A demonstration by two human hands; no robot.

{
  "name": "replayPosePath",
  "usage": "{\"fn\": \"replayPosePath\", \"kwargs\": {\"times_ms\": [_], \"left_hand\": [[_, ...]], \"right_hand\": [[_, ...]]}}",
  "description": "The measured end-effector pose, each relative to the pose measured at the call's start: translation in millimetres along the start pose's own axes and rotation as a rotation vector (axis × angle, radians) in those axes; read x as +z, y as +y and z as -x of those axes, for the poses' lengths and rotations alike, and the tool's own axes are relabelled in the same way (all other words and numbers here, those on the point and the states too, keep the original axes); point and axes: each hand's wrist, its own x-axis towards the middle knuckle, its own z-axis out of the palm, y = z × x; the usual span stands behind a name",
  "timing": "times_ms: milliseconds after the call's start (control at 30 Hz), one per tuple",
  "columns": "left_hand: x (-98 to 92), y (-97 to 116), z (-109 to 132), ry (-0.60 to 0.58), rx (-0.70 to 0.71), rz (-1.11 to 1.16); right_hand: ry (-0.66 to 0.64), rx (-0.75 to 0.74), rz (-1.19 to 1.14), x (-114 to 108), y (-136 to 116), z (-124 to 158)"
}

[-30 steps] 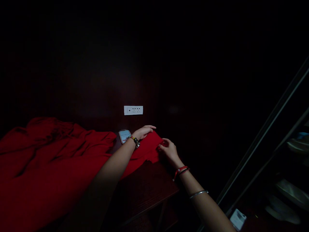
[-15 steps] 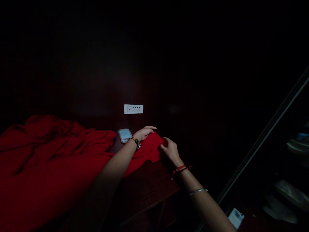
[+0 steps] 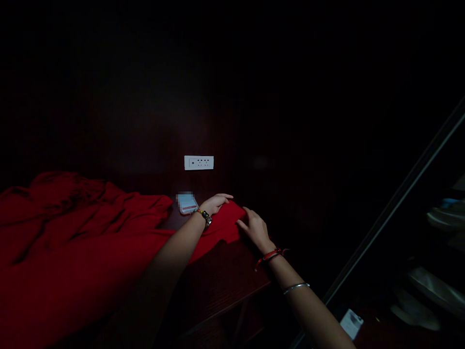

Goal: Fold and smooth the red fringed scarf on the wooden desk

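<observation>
A large red cloth (image 3: 90, 247) spreads in loose folds over the left side of a dark wooden tabletop (image 3: 221, 276), narrowing to a flatter end at the right. At that end's far edge, my left hand (image 3: 215, 204) is closed on the cloth, with its fingertips pointing right. My right hand (image 3: 257, 230) has the right corner between thumb and fingers, the thumb on the near side; some of its fingers are hidden behind the cloth. A phone (image 3: 187, 203) with a lit screen lies just left of my left wrist.
A white socket panel (image 3: 199, 163) is on the dark wall behind the tabletop. A metal-edged rail (image 3: 392, 203) slants along the right. Beyond it, low down, are a pale flat object (image 3: 351, 324) and blurred shoe-like shapes (image 3: 414, 310). Much is in deep shadow.
My right thumb and fingers have spread slightly apart at the cloth's corner. My left hand has stayed almost still at the far edge. The whole view has shifted a little.
</observation>
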Motion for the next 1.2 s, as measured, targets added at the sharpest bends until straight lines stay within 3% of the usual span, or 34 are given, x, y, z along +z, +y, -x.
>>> {"fn": "replayPosePath", "kwargs": {"times_ms": [233, 433, 667, 900, 1067, 1200], "left_hand": [[3.1, -5, -2, 0.022, 0.020, -0.143], [8.0, -20, -3, 0.140, 0.155, -0.378], [19.0, -15, -1, 0.244, 0.436, -0.652], [26.1, -40, -2, 0.167, 0.477, -0.891], [28.6, -48, 17, 0.160, 0.508, -0.984], [23.5, -45, 51, 0.121, 0.591, -1.121]], "right_hand": [[-0.031, 0.161, 0.102, 6, -1, -4], [-0.096, 0.013, 0.201, 7, 16, 0], [-0.017, -0.059, 0.212, 5, 24, 3], [-0.045, 0.006, 0.162, 13, 30, 6], [-0.073, 0.027, 0.110, 16, 32, 10], [-0.077, 0.054, 0.047, 19, 35, 11]]}}
